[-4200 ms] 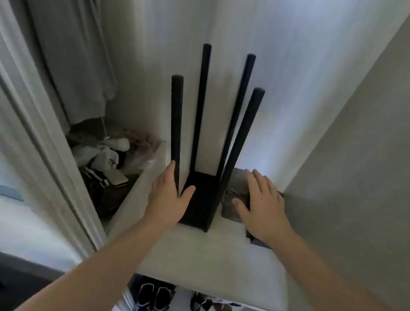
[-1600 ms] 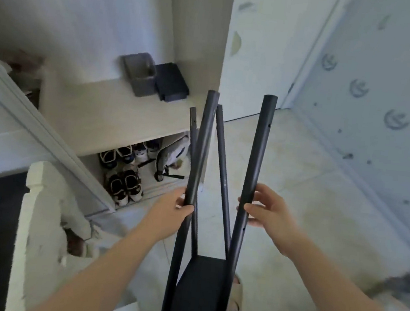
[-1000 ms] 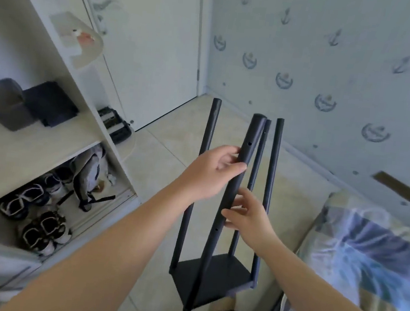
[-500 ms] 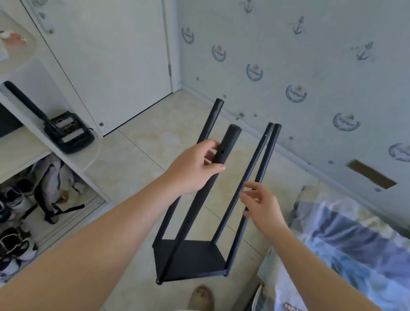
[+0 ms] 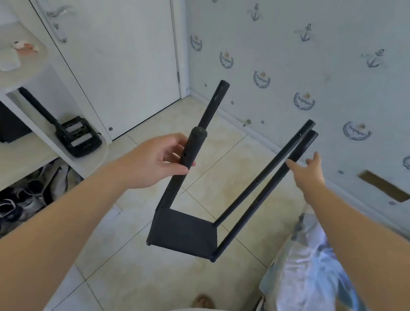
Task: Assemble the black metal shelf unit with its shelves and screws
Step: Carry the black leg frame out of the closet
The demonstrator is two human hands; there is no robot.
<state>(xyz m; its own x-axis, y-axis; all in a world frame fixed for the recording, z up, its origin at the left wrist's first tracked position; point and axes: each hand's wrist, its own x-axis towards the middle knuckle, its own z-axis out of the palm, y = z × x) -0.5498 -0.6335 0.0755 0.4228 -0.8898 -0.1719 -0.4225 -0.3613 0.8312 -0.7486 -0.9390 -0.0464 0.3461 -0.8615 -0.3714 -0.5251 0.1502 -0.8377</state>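
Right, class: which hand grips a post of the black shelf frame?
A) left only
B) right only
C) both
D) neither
A: the left hand curls round the near post of the shelf frame, while the right hand is spread open with straight fingers by the right-side posts.

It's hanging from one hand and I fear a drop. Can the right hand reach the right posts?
Likely yes: the right hand is open beside the right posts, near their tops, nothing between. The left hand grips a left post.
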